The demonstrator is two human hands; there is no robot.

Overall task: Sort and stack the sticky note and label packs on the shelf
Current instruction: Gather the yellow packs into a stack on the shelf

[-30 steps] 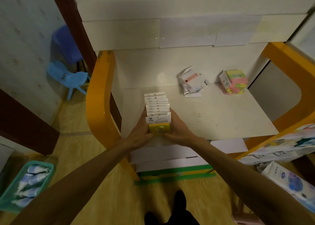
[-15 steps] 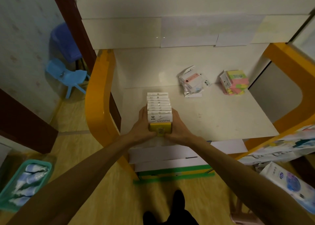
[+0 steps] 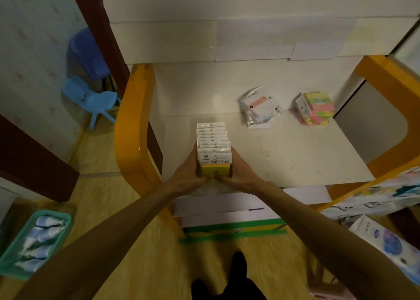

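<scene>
Two hands clasp one row of sticky note packs [image 3: 213,148] from either side, near the front edge of the shelf [image 3: 295,154]. The left hand [image 3: 185,177] presses the row's left flank with fingers curled along it, and the right hand [image 3: 242,174] mirrors it on the right flank; both thumbs meet at the near end, just under the front pack's yellow block. So each hand is grasping the row. The packs stand upright one behind another, white header cards up, running from 6 o'clock toward 12 o'clock on the shelf's left half; the nearest card reads "STICKNOTES".

Farther out, at about 1 o'clock from the hands, a loose heap of label packs [image 3: 259,109] in clear wrappers lies near the back wall, well apart from the row. At 2 o'clock, near the shelf's right rear corner, sits a stack of coloured notes [image 3: 317,111] in pink, yellow and green, slightly askew.

An orange frame [image 3: 134,127] edges the shelf on both sides. At 10 o'clock a blue chair [image 3: 95,97] stands on the floor by the wall. At 8 o'clock a green basket [image 3: 13,268] holds pale wrapped items. At 4 o'clock lies a white and blue packet [image 3: 391,247].
</scene>
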